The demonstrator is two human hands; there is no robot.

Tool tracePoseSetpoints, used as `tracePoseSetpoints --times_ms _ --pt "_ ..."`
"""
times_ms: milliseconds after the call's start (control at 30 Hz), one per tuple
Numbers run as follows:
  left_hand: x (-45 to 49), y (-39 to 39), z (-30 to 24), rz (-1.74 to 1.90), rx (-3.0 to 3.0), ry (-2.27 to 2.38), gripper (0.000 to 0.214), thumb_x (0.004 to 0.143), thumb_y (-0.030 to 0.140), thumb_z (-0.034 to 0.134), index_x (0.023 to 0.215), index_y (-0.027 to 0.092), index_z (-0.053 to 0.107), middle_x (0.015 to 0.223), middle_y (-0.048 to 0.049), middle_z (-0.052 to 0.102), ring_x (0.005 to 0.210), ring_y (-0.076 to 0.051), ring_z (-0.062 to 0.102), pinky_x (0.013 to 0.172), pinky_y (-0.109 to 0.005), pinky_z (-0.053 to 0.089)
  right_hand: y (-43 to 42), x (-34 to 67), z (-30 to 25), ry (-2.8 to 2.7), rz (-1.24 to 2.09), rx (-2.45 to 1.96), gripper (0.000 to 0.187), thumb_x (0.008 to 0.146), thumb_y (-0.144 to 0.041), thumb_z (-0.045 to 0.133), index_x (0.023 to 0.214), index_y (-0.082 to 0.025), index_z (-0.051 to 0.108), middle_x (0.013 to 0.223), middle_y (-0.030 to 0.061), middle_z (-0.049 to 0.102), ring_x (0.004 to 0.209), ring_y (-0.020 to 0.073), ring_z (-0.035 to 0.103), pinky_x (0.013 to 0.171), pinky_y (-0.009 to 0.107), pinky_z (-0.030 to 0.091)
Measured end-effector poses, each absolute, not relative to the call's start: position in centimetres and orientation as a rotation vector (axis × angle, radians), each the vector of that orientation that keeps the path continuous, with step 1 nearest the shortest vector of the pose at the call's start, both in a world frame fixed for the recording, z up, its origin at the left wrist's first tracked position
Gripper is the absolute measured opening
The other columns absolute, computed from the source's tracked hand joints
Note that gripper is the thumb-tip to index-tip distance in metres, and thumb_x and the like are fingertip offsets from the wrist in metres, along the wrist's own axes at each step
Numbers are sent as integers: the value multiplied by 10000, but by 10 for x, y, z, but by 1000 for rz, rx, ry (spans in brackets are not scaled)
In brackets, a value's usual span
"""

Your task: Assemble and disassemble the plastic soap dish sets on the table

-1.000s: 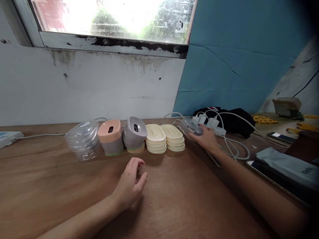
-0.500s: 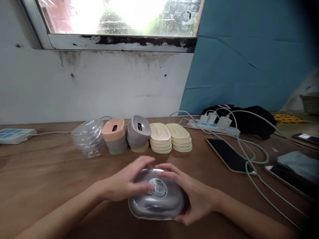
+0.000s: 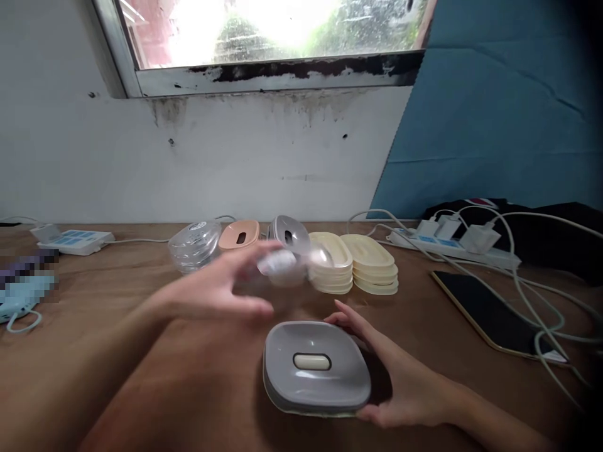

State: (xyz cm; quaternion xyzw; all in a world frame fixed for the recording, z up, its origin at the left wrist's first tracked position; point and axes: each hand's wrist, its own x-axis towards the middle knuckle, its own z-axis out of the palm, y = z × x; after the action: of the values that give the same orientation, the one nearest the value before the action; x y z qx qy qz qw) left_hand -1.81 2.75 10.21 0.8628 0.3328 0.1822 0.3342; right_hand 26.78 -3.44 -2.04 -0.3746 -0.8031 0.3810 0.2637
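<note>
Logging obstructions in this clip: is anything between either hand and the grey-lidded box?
Nothing visible. The right hand already grips the right side of the grey-lidded box. The left hand holds a blurred clear cover; only tabletop shows between that hand and the box.

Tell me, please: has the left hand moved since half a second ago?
Yes: against the peach box, the left hand has moved up in the picture, now overlapping its lower part.
</note>
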Motion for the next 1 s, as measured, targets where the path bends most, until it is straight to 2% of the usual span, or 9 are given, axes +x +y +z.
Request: tracePoseSetpoints --times_ms 100,167,333,533,733,833,1000 --pt "-50 50 124 1146 2171 1570 694 703 490 625 1299 245 366 1228 -110 512 978 -272 587 748 -374 520 -35 268 -19 -2212 979 -1061 1092 591 -172 727 1389 -302 -7 1370 120 282 1268 288 344 1040 461 266" --pt "-69 70 126 1430 2082 1926 728 657 507 653 1275 204 417 1260 -130 488 1034 -293 557 806 -385 494 -36 269 -20 -2241 957 -1095 1079 593 -178 728 1385 -293 3 1373 128 277 1274 295 333 1042 465 262" --pt "-88 109 104 1065 2017 2153 530 686 564 569 1047 179 621 1140 -117 569 1048 -296 548 876 -383 444 -36 269 -19 -2291 908 -1118 1039 605 -186 708 1382 -284 26 1391 130 254 1287 305 308 1050 474 247" --pt "-89 114 91 720 2147 2176 665 660 637 545 1152 190 542 1238 -158 478 1110 -318 494 837 -388 440 -35 269 -14 -2359 869 -1077 1037 613 -187 697 1372 -343 9 1399 94 237 1284 298 304 1037 485 273" --pt "-94 118 89 648 2075 2171 757 648 678 520 1228 196 472 1235 -161 509 1120 -354 480 805 -415 443 -35 267 -12 -2336 890 -1061 983 636 -224 689 1378 -322 51 1396 106 225 1283 306 295 1036 483 268" --pt "-96 123 88 757 1987 2154 739 632 657 553 1205 193 503 1219 -155 533 1116 -346 492 828 -406 438 -35 266 -12 -2330 899 -1061 985 625 -209 691 1377 -316 65 1391 106 229 1280 300 302 1035 462 276" --pt "-103 131 85 922 1905 2126 661 663 650 515 1147 202 557 1222 -123 549 1146 -301 489 890 -380 419 -34 266 -13 -2339 883 -1058 992 619 -219 703 1378 -303 72 1389 112 229 1281 295 298 1037 451 275"
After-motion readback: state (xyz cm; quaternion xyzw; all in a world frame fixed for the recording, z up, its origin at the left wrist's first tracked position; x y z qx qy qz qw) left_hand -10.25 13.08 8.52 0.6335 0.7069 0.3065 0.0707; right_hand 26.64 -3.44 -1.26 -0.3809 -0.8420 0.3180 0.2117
